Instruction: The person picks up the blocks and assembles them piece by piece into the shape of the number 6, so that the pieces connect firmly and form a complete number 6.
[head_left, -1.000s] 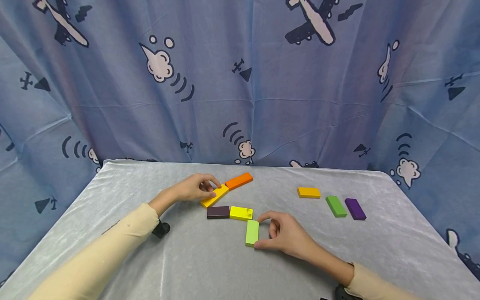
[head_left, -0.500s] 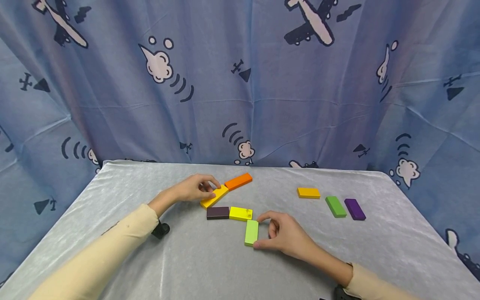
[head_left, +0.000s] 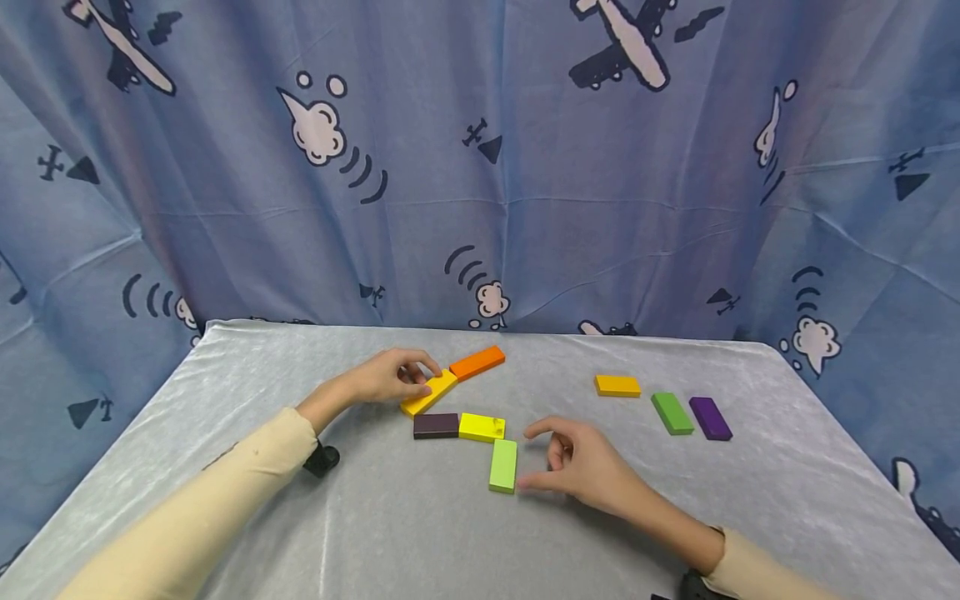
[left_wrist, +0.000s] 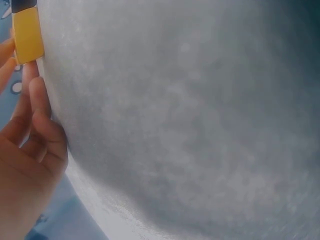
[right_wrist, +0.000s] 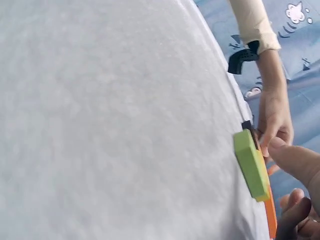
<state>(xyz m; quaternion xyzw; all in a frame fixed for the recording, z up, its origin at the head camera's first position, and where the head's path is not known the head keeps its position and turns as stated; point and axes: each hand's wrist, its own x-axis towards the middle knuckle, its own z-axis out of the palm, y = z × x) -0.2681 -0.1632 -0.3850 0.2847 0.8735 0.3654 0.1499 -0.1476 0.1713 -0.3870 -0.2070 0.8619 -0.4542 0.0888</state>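
In the head view my left hand (head_left: 384,377) pinches an amber-yellow block (head_left: 422,402), thumb and forefinger on it. The block's far end meets an orange block (head_left: 477,362). Nearer me, a dark block (head_left: 436,426) lies end to end with a bright yellow block (head_left: 482,427). A light green block (head_left: 503,466) stands at right angles below the yellow one's right end. My right hand (head_left: 588,467) is just right of this green block, thumb and forefinger spread and apart from it. The right wrist view also has the green block (right_wrist: 251,165) beside the right thumb.
On the right of the grey cloth-covered table (head_left: 405,533) lie another amber block (head_left: 617,386), a darker green block (head_left: 672,413) and a purple block (head_left: 711,418). A blue patterned curtain (head_left: 420,275) hangs behind the table.
My right hand has let go of the light green block and drawn slightly to the right. The left hand and all the blocks look unmoved.
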